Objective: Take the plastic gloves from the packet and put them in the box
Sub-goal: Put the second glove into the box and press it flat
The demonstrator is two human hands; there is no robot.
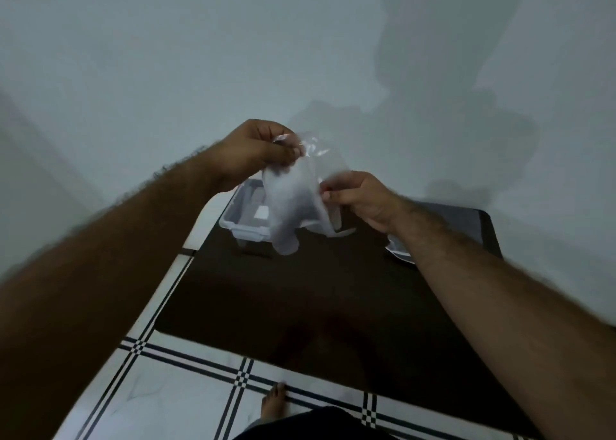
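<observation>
Behind glove (290,203): box (245,221) partly hidden; packet (398,251) mostly.

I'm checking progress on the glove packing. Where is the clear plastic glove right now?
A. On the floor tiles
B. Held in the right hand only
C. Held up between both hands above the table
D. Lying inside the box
C: the left hand and right hand both pinch the plastic glove, which hangs above the dark table in front of the box.
</observation>
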